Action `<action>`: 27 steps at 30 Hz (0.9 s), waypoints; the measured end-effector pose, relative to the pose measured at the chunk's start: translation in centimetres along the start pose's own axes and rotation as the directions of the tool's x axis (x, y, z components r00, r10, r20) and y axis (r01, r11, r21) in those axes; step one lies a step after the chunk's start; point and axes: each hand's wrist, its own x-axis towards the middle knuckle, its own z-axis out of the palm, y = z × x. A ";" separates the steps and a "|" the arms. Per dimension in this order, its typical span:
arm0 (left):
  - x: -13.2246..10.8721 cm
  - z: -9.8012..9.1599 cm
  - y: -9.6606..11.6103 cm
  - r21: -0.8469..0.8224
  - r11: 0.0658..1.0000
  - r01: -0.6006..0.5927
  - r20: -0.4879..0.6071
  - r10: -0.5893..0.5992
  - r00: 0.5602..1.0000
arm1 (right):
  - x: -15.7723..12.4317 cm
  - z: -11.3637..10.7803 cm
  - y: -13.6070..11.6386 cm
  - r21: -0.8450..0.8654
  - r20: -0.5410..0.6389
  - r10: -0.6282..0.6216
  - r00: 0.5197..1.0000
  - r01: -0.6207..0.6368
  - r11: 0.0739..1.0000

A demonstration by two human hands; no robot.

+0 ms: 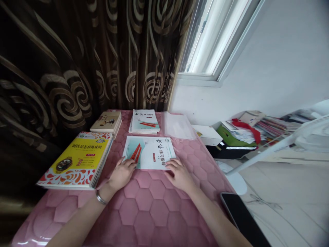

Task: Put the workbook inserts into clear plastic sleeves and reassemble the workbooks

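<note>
A calligraphy workbook (149,154), white and pale green with a red strip, lies turned sideways on the pink table cover (144,212). My left hand (123,173) holds its near left corner, fingers bent over the cover. At the near right corner my right hand (180,174) grips the workbook, fingertips on top and thumb by the near edge. Just behind it sits a small stack of matching workbooks (144,121). The undersides of both hands are hidden.
Left stands a stack of books with a yellow cover (82,154); behind it are brown books (106,122). A clear plastic sheet (179,126) lies at the back right. Beyond the table's right edge are a white box (208,134), a dark phone-like slab (243,218) and a white fan (277,144).
</note>
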 end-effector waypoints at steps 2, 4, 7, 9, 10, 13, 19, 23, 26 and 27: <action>1.4 0.9 1.5 -0.021 0.999 -0.049 0.007 0.049 0.999 | 1.6 1.3 -2.1 0.032 0.020 -0.042 0.999 0.042 0.999; 2.5 1.9 2.5 -0.041 0.996 -0.078 0.008 0.078 0.997 | 3.2 2.8 -3.7 0.033 0.037 -0.083 0.996 0.082 0.996; 3.3 2.8 3.0 -0.053 0.995 -0.088 -0.002 0.088 0.996 | 4.8 4.5 -4.7 0.011 0.060 -0.103 0.993 0.102 0.995; 3.3 3.0 2.8 -0.052 0.995 -0.091 -0.008 0.090 0.996 | 5.1 5.0 -4.7 0.012 0.061 -0.096 0.994 0.096 0.995; 3.2 3.0 2.7 -0.050 0.994 -0.096 -0.009 0.096 0.995 | 5.1 5.1 -4.6 0.015 0.058 -0.092 0.994 0.091 0.996; 2.9 2.7 2.2 -0.045 0.991 -0.124 0.013 0.125 0.992 | 4.6 4.8 -4.0 0.026 0.041 -0.090 0.995 0.089 0.996; 0.5 0.7 -0.5 -0.069 0.991 -0.116 0.038 0.119 0.992 | 2.0 2.4 -0.9 0.083 0.014 -0.051 0.999 0.050 0.995; -1.8 -0.7 -2.9 -0.065 0.998 -0.022 0.071 0.027 0.997 | -0.3 0.4 2.7 0.123 0.033 -0.031 0.999 0.027 0.992; -2.8 -1.1 -3.8 -0.071 0.997 0.020 0.076 -0.015 0.997 | -1.4 -0.4 4.6 0.153 0.031 -0.032 0.999 0.027 0.988; -3.0 -1.2 -3.9 -0.073 0.997 0.035 0.076 -0.030 0.997 | -1.6 -0.5 4.9 0.163 0.030 -0.034 0.999 0.029 0.986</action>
